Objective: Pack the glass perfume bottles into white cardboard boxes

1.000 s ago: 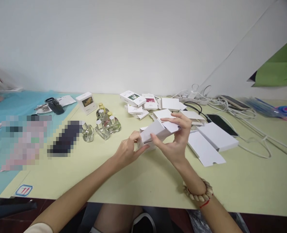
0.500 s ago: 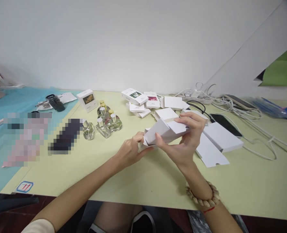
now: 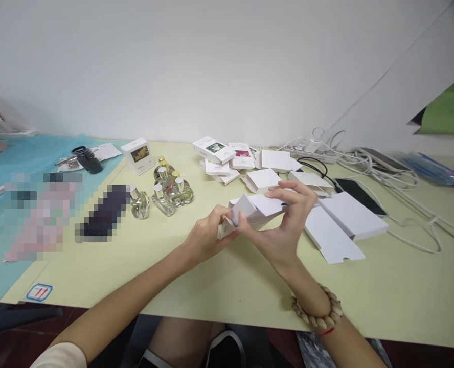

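Observation:
Above the table in front of me, both hands are closed around white cardboard. My left hand [image 3: 206,234] grips a small white box [image 3: 227,229] at its left end, with the thumb on its rim. Fingers and thumb of my right hand [image 3: 282,232] pinch a folded white card insert [image 3: 271,205], which sits partly inside the box and sticks out at the upper right. How deep the insert goes is hidden by the box and my fingers. Beyond my left hand stand several glass perfume bottles [image 3: 163,202] with silver or gold caps.
A printed white box [image 3: 138,156] stands at the back left. Several printed boxes [image 3: 213,149] are piled at the back middle. Flat white cards [image 3: 334,235], a phone [image 3: 359,196] and tangled white cables [image 3: 376,166] lie to the right. Farther left is a black jar [image 3: 88,159].
The card insert has moved down and left, deeper into the box. My right hand has come closer to my left, which still holds the box.

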Demonstrator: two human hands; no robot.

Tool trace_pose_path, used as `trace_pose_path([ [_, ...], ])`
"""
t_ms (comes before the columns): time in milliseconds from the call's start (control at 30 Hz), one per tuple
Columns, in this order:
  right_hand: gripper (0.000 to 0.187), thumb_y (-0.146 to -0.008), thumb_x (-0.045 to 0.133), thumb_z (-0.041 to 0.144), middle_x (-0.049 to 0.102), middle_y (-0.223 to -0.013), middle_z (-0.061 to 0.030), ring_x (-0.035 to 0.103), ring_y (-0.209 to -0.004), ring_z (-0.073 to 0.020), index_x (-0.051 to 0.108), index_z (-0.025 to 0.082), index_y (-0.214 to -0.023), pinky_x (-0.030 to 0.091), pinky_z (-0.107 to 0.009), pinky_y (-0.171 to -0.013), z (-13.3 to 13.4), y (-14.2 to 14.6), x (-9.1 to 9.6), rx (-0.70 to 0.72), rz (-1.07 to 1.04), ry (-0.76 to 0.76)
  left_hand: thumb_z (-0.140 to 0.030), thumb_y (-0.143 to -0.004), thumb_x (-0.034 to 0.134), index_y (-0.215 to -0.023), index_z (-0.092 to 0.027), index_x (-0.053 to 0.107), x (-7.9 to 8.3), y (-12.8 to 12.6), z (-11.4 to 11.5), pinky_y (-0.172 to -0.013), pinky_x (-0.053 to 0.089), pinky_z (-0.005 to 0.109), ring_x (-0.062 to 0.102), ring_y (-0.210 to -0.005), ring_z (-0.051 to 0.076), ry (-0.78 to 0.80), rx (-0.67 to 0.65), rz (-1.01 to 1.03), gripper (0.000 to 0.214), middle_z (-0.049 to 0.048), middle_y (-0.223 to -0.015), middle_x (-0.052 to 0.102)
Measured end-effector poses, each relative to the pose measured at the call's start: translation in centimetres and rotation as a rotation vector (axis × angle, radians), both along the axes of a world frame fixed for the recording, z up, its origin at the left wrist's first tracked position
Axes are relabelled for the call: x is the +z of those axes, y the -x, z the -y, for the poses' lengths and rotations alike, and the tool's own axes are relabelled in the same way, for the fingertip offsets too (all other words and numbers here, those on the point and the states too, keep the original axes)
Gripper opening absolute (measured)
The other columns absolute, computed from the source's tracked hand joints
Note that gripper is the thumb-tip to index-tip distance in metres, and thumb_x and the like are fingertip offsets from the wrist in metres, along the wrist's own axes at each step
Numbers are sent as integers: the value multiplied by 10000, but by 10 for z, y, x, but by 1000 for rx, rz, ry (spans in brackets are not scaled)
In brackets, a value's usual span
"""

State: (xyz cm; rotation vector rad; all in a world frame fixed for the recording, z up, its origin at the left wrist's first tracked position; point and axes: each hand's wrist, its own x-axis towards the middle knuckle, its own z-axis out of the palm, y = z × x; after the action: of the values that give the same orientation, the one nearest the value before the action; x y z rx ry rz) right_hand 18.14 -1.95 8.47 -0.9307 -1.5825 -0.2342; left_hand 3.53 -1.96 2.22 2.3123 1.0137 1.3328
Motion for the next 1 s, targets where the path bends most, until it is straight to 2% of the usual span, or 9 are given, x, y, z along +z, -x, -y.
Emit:
trace_pose_path([
  [67, 375, -618, 690, 362, 411, -985, -66, 469, -976, -253, 490, 227, -905, 438, -429, -788, -4, -4, -5, 27, 29, -25, -300, -815, 527, -1013, -215, 345, -1, 1, -2, -627, 519, 240, 591, -767, 122, -25, 29, -7, 282, 23, -888, 541],
  [133, 279, -691, 646, 349, 448, -968, -61, 494, -946, -233, 523, 226, -909, 444, -413, -788, -9, -10, -10, 59, 60, -31, -290, -821, 527, -1062, -208, 335, -3, 3, -5, -659, 530, 261, 602, -823, 138, -89, 72, -11, 320, 49, -959, 560],
  [200, 163, -776, 568, 289, 491, -939, -60, 506, -932, -216, 556, 233, -929, 448, -391, -786, -12, -15, -13, 71, 67, -20, -281, -824, 528, -1129, -193, 307, -4, 6, -10, -686, 537, 281, 605, -886, 158, -156, 118, -14, 387, 86, -1043, 554],
  [267, 138, -813, 524, 236, 519, -911, -58, 517, -903, -199, 586, 243, -937, 456, -365, -762, -14, -18, -13, 59, 42, -12, -276, -827, 527, -1187, -180, 266, -4, 10, -15, -707, 540, 298, 600, -929, 172, -198, 148, -14, 454, 116, -1103, 532],
  [433, 138, -769, 600, 231, 524, -842, -42, 528, -796, -176, 659, 256, -891, 459, -335, -678, -13, -16, -10, 37, 16, 21, -237, -832, 519, -1242, -188, 213, -7, 14, -21, -754, 534, 323, 574, -996, 181, -232, 123, 7, 514, 130, -1166, 491],
  [533, 120, -715, 657, 218, 523, -746, -20, 513, -713, -160, 681, 260, -825, 440, -336, -663, -13, -14, -11, 20, 58, -27, -230, -833, 517, -1247, -187, 207, -8, 14, -21, -788, 522, 335, 556, -1027, 179, -227, 87, 37, 518, 134, -1180, 477],
  [733, 155, -709, 666, 145, 645, -688, 5, 546, -660, -146, 657, 248, -825, 432, -314, -665, -14, -15, -12, 3, 84, -74, -192, -851, 480, -1203, -234, 193, -7, 13, -24, -767, 507, 302, 514, -1084, 159, -220, 10, 105, 456, 135, -1215, 447],
  [1000, 146, -716, 672, 141, 682, -686, 13, 527, -625, -139, 657, 242, -821, 432, -284, -604, -16, -17, -18, 28, 140, -40, -191, -890, 378, -1100, -247, 346, -1, 17, -20, -673, 476, 229, 560, -962, 142, -167, 117, -141, 219, 100, -1168, 456],
])
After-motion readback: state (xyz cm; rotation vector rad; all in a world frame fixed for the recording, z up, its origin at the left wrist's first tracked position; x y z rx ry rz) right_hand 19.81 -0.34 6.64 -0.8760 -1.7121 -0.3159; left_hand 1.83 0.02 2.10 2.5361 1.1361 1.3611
